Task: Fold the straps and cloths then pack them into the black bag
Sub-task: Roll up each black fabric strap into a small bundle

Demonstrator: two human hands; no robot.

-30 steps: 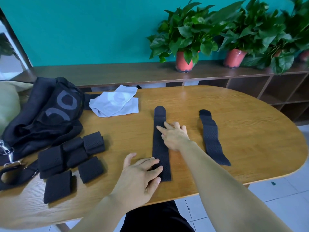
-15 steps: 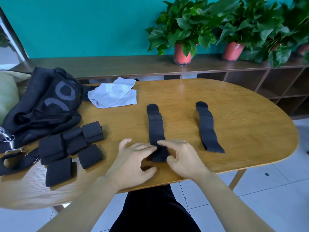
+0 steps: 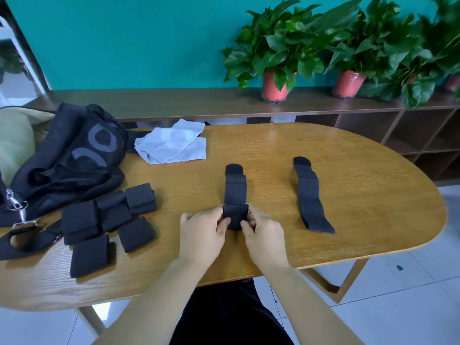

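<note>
Fingers: thumbs and fingertips (image 3: 221, 224) of both hands curled onto the near, doubled-over end of a black perforated strap (image 3: 235, 190), pinching it from either side.
Left hand (image 3: 201, 236): gripped the fold's left edge, back of the hand up, forearm reaching in from the bottom of the frame.
Right hand (image 3: 265, 236): gripped the fold's right edge, mirroring the left.
Strap in hand: lay lengthwise at the middle of the table, rounded far end flat on the wood, near end turned over on itself between the two hands.
Second strap (image 3: 310, 197): lay unfolded to the right, well apart from the hands, slightly wavy.
Folded straps (image 3: 99, 220): several black bundles sat clustered at the left of the table.
Cloths (image 3: 171, 145): pale grey, loosely piled near the far edge, just beside the bag.
Black bag (image 3: 74, 155): slumped at the table's far left, grey ring marks on its side, a metal clasp (image 3: 16, 202) at its near end.
Table (image 3: 361, 175): wooden, with rounded ends.
Backdrop: potted plants (image 3: 273, 51) lined a low wooden shelf (image 3: 174, 100) before a teal wall.
</note>
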